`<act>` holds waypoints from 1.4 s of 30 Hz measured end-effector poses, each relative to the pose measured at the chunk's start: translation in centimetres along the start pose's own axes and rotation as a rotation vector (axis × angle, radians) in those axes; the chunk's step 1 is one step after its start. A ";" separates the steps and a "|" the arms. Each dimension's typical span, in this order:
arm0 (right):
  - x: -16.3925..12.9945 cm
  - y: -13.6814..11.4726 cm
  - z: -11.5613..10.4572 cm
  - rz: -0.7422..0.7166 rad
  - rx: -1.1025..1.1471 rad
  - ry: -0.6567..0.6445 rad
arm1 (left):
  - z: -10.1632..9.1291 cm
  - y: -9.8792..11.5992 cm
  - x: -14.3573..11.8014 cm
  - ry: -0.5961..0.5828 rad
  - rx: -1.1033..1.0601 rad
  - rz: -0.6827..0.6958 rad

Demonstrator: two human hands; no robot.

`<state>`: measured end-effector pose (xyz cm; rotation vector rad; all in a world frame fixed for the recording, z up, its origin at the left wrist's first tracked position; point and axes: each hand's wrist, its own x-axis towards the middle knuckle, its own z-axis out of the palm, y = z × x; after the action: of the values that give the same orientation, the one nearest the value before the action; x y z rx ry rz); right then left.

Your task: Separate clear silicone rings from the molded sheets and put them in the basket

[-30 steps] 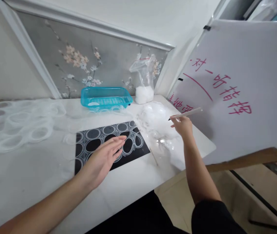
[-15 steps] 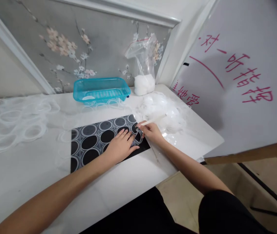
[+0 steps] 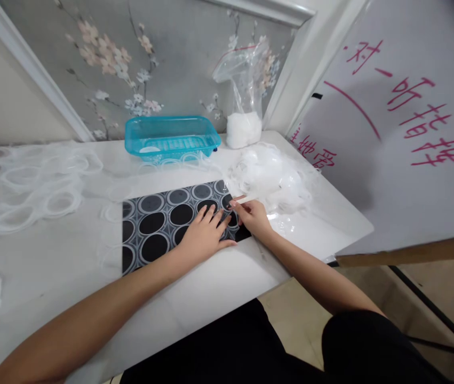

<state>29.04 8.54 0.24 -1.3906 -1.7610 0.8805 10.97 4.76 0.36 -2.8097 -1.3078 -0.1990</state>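
Note:
A black rectangular sheet [image 3: 152, 248] lies on the white table, under a clear film patterned with rows of pale rings [image 3: 181, 214]. My left hand [image 3: 206, 233] rests flat on the film near its right part, fingers spread. Just right of it, my right hand [image 3: 254, 217] pinches a slim white pen-like tool [image 3: 246, 200]. The tool's tip points down-left at a ring near the sheet's right edge; fingers partly hide it, and its exact kind is unclear.
Behind the sheet stands a blue plastic basket [image 3: 173, 136]. A clear zip bag [image 3: 245, 129] with white contents is beside it. Crumpled clear film scraps [image 3: 272, 173] heap at right; ring-holed film offcuts [image 3: 30, 186] spread left. A whiteboard [image 3: 411, 202] leans at right.
The whole view has shifted slightly. My right hand stays at the sheet's right edge, with the tool now more covered by the fingers. My left hand keeps pressing in about the same place.

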 end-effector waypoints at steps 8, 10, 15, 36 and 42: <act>-0.1 -0.1 0.2 -0.045 -0.120 0.004 | 0.0 0.0 0.1 0.000 -0.039 0.012; 0.0 0.0 0.2 -0.042 -0.182 0.003 | 0.1 0.0 0.1 0.005 -0.047 0.015; -0.8 -0.1 0.5 -0.070 -0.489 0.010 | 0.2 0.1 0.0 -0.012 -0.038 0.014; 1.6 -18.9 -2.2 -0.396 0.576 -0.175 | -11.8 -4.6 -2.3 0.764 -1.668 -0.548; -0.2 -20.8 -1.3 -0.434 0.715 -0.203 | -17.8 1.3 -7.8 0.663 -2.319 -0.425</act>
<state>19.91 4.54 18.60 -0.4526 -1.5616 1.2587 5.20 -3.54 17.05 0.5303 0.5094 1.4016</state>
